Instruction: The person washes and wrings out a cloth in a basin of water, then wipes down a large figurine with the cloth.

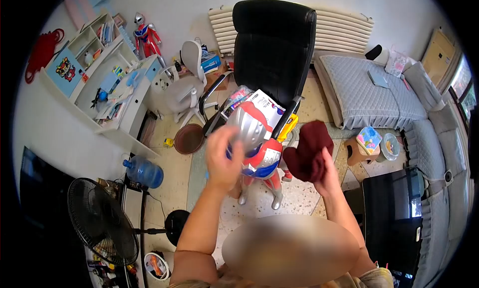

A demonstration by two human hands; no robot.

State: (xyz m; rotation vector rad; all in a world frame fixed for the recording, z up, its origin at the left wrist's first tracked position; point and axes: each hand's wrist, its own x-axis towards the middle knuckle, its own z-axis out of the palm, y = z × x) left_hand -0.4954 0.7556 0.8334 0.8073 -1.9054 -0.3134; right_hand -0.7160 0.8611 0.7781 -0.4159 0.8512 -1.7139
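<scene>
My right hand is closed on a dark red cloth, soft and bunched up; its exact kind is hard to make out. My left hand is raised and slightly blurred, thumb and fingers apart, with nothing visible in it. Just behind that hand stands a large silver, red and blue toy figure, and the hand covers part of its left side. Whether the hand touches the figure cannot be told. The figure's silver feet are on the floor, in front of a black office chair.
Boxes and packets lie on the chair seat. A desk and fan stand left, near a water jug. To the right are a bed, a stool, a clear bin and a black glossy table.
</scene>
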